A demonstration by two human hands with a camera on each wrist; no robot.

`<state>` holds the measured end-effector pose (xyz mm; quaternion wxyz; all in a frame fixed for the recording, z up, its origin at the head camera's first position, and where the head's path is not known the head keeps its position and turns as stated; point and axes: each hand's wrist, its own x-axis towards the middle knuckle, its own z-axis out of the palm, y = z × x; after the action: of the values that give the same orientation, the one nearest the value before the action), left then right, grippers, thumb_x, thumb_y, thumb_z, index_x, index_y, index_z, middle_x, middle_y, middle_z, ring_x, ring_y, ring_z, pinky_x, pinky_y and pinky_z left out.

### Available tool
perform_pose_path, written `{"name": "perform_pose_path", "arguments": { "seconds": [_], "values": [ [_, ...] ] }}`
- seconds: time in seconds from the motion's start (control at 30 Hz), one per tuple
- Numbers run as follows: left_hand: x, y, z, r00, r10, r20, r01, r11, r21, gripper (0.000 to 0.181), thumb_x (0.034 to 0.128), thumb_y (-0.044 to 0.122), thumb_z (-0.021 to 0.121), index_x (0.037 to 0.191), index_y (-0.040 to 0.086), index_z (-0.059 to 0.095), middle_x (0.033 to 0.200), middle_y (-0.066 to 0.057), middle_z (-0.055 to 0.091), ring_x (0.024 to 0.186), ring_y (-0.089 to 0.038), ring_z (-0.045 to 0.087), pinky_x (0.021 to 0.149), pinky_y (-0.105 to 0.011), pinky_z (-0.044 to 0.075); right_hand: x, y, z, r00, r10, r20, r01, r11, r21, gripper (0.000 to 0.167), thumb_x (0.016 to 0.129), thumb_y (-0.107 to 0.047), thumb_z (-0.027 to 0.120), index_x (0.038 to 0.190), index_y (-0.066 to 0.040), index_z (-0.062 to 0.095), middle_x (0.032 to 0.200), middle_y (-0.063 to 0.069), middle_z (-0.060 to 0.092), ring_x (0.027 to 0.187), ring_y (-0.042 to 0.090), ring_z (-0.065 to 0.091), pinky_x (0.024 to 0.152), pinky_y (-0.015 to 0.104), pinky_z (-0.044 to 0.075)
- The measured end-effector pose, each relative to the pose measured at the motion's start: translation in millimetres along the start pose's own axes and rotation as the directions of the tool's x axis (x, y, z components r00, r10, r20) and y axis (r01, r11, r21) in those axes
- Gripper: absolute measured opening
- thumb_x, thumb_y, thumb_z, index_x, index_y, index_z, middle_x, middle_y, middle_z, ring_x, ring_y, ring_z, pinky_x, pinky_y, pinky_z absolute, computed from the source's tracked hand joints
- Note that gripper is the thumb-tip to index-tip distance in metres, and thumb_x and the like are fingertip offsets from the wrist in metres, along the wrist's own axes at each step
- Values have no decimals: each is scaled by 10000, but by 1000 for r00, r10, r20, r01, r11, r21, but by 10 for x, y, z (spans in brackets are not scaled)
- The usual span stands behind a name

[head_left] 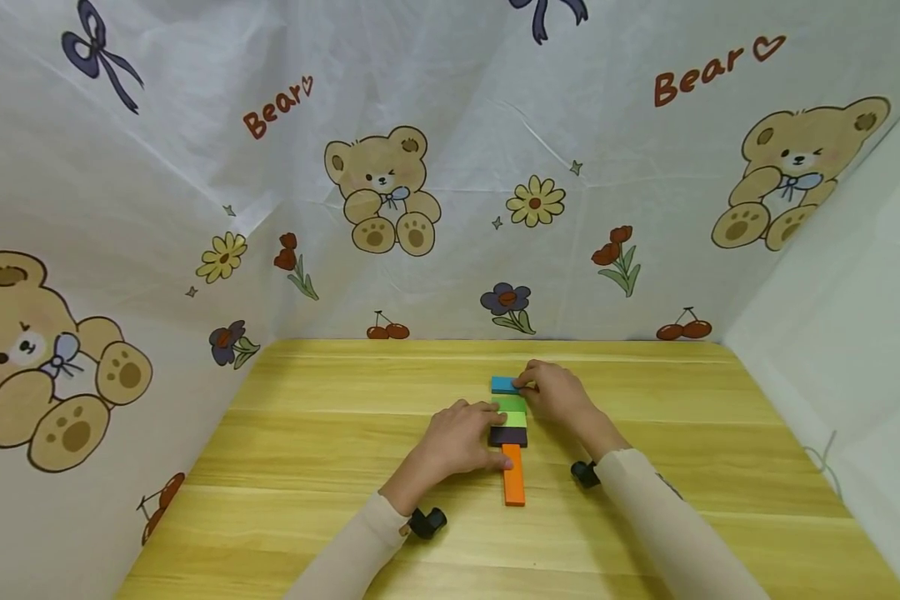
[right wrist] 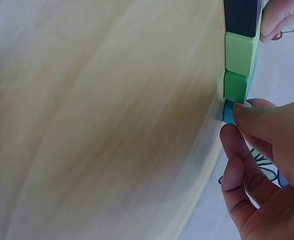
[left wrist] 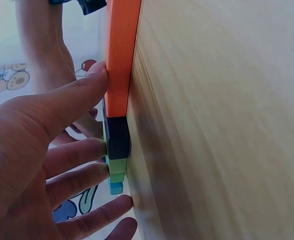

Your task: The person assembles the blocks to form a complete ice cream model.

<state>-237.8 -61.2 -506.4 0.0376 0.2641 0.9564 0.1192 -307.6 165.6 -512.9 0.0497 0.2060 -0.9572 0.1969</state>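
Flat rectangular blocks form a column on the table: an orange block set lengthwise nearest me, then a dark block, a light green block, a green block and a blue block lying crosswise. My left hand lies along the column's left side. Its thumb touches the orange block's edge, while its extended fingers rest against the dark and green blocks in the left wrist view. At the far end, my right hand pinches the right end of the blue block between thumb and index finger.
The blocks lie on a wood-grain table. Behind and along the left hangs a white cloth printed with bears and flowers. A plain white panel borders the right, with a thin cord near the table edge.
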Motion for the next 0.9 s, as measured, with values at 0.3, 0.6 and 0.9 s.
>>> {"name": "perform_pose_path", "arguments": {
  "seconds": [0.3, 0.6, 0.9],
  "values": [
    [-4, -2, 2, 1000, -5, -1, 5, 1000, -7, 759, 832, 721, 815, 1478, 350, 669, 1597, 105, 593, 1315, -264, 626, 952, -477, 572, -36, -53, -24, 1000, 11, 4, -11, 1000, -12, 178, 984, -102, 780, 1137, -138, 865, 1028, 18, 739, 942, 254, 737, 845, 469, 615],
    [-4, 3, -3, 1000, -6, -2, 6, 1000, -14, 755, 841, 717, 810, 1481, 341, 670, 1604, 100, 589, 1307, -261, 625, 948, -493, 568, -75, -50, -34, 1000, 0, 15, 0, 1000, -31, 207, 996, -95, 763, 1167, -162, 859, 1071, 19, 745, 945, 247, 735, 838, 465, 618],
    [0, -11, 2, 1000, -2, -3, 2, 1000, -16, 759, 844, 718, 807, 1486, 340, 665, 1607, 91, 587, 1325, -263, 622, 966, -491, 568, -144, -68, -39, 1000, -3, 20, 4, 999, -38, 222, 1006, -71, 735, 1180, -147, 851, 1116, 29, 756, 1040, 284, 754, 921, 524, 622]
  ]
}}
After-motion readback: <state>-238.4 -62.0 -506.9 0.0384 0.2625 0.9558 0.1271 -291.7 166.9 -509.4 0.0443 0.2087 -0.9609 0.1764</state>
